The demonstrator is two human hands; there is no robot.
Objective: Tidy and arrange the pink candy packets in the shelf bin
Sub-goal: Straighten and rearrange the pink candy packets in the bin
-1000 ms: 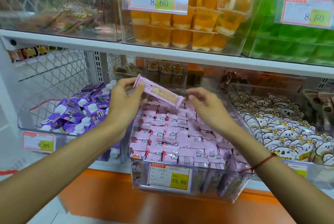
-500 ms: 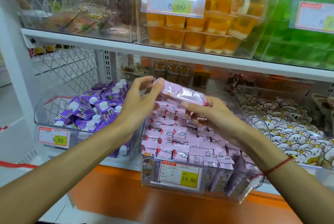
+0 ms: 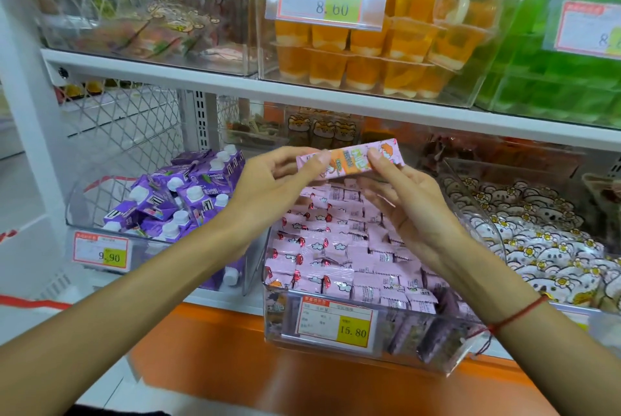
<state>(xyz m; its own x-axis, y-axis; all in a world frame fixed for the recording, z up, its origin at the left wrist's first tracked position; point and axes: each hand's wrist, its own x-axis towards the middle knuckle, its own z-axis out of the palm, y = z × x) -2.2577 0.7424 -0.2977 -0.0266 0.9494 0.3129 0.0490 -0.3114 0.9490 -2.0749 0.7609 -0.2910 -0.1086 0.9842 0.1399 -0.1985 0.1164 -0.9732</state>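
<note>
Holding packet [image 3: 349, 159] level above bin [image 3: 356, 353] | left hand [image 3: 272, 187] and right hand [image 3: 408, 210] pinch its ends | turned printed-face-up since a second ago | placement pending.

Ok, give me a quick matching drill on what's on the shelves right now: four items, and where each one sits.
Items:
1. long pink candy packet
2. purple cartons with white caps
3. orange jelly cups
4. yellow 15.80 price tag

Places:
A. upper shelf, clear bin
B. front of the clear pink-candy bin
C. lower shelf, bin left of the pink candies
D. held above the bin by left hand and right hand

Pairs: 1-D, 2-C, 3-A, 4-B
</note>
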